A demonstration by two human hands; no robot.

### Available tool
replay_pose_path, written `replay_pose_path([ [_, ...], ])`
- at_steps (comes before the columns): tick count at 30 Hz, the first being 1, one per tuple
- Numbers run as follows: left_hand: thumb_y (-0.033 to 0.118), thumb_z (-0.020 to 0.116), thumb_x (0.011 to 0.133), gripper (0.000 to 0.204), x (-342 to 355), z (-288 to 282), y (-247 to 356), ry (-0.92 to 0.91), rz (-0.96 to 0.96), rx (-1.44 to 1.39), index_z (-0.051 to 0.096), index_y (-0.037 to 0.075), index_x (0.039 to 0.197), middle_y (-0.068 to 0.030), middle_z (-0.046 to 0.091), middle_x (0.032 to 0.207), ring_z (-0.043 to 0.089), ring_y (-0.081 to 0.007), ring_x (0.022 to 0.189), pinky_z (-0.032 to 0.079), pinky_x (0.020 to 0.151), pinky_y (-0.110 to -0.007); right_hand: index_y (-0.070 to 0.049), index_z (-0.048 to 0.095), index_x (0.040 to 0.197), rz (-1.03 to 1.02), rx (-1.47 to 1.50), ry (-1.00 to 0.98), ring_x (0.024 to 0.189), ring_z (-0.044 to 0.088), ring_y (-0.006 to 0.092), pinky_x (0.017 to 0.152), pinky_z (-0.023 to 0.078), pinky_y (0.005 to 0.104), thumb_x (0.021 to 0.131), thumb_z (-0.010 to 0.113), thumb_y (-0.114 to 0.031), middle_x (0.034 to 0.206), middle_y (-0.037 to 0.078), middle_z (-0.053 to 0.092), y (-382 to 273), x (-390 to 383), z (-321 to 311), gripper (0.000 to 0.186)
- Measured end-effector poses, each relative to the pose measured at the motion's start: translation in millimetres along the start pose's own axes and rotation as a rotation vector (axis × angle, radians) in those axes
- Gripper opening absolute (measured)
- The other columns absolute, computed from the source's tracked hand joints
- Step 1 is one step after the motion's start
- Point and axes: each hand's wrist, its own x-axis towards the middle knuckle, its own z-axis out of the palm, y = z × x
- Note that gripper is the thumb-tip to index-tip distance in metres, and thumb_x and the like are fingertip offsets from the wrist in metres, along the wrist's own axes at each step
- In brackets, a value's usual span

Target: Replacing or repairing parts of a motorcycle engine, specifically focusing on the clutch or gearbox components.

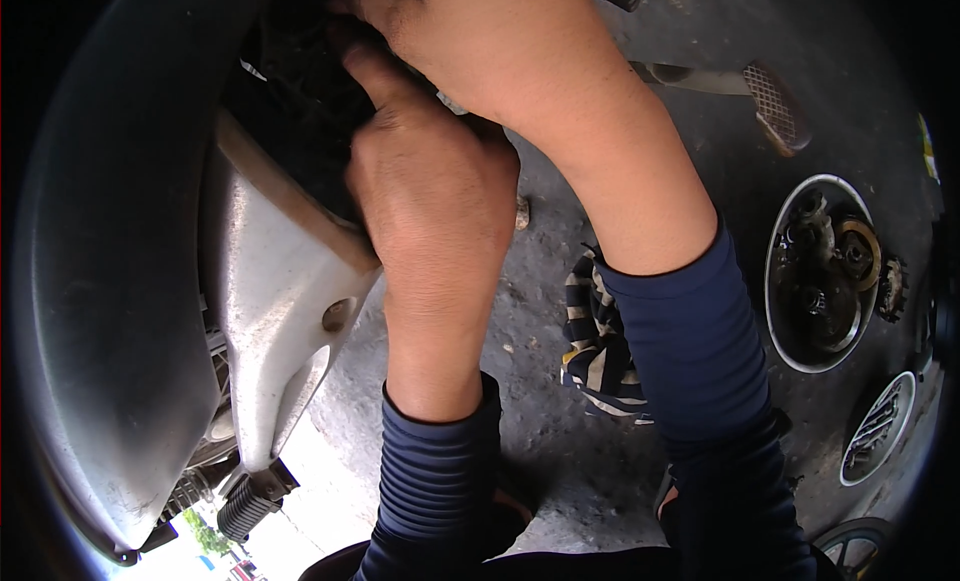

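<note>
At the upper left, both of my hands reach into the dark opening (pixel 300 131) of a motorbike's body, above its silver side panel (pixel 270 241). My left hand (pixel 435 176) has its index finger pointing into the opening, its other fingers curled underneath and mostly hidden. My right hand (pixel 480 41) crosses above it from the right, fingers bent close together beside the left fingertip. Shadow and the hands themselves cover whatever they grip. A small pale metal piece (pixel 450 103) shows between the hands.
The dark seat (pixel 110 281) curves along the left, above a rubber footrest (pixel 250 503). A striped cloth (pixel 605 351) lies on the stained floor. To the right are a pedal (pixel 778 111), a bowl (pixel 768 271) of greasy parts, a toothed part (pixel 893 289) and a small-parts dish (pixel 911 391).
</note>
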Motion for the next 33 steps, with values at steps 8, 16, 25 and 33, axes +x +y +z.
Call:
replay_pose_path([
  [8, 0.01, 0.074, 0.077, 0.068, -0.6, -1.0, -5.1, -0.046, 0.084, -0.057, 0.035, -0.003, 0.131, -0.0277, 0.068, 0.097, 0.067, -0.0429, 0.097, 0.055, 0.081, -0.043, 0.011, 0.066, 0.077, 0.087, -0.057, 0.088, 0.075, 0.065, 0.0439, 0.074, 0.055, 0.0422, 0.073, 0.057, 0.009, 0.077, 0.032, 0.063, -1.0, 5.2, 14.1, 0.01],
  [16, 0.014, 0.077, 0.076, 0.061, -1.1, 1.8, -7.2, 0.002, 0.071, -0.117, 0.044, -0.003, 0.125, -0.0257, 0.068, 0.098, 0.067, -0.0407, 0.098, 0.054, 0.082, -0.043, 0.01, 0.067, 0.078, 0.22, 0.016, 0.19, 0.077, 0.066, 0.044, 0.074, 0.055, 0.0413, 0.073, 0.059, 0.009, 0.078, 0.031, 0.064, -2.3, 4.5, 16.9, 0.01],
  [25, 0.007, 0.075, 0.074, 0.074, -0.8, 6.1, -15.9, 0.052, 0.301, -0.071, 0.027, -0.02, 0.124, -0.0279, 0.065, 0.072, 0.07, -0.0411, 0.07, 0.058, 0.061, -0.04, 0.01, 0.067, 0.078, 0.168, 0.045, 0.383, 0.078, 0.066, 0.0442, 0.074, 0.055, 0.042, 0.07, 0.063, 0.009, 0.079, 0.031, 0.065, -2.1, 3.2, 27.0, 0.009],
  [33, 0.011, 0.076, 0.071, 0.022, -4.7, 4.1, -21.5, -0.044, 0.233, -0.057, 0.068, -0.003, 0.086, -0.0174, 0.069, 0.078, 0.071, -0.0315, 0.079, 0.054, 0.067, -0.035, 0.009, 0.068, 0.078, 0.138, 0.083, 0.286, 0.078, 0.067, 0.0425, 0.075, 0.055, 0.0413, 0.071, 0.065, 0.008, 0.079, 0.03, 0.066, -19.1, -5.2, 8.6, 0.007],
])
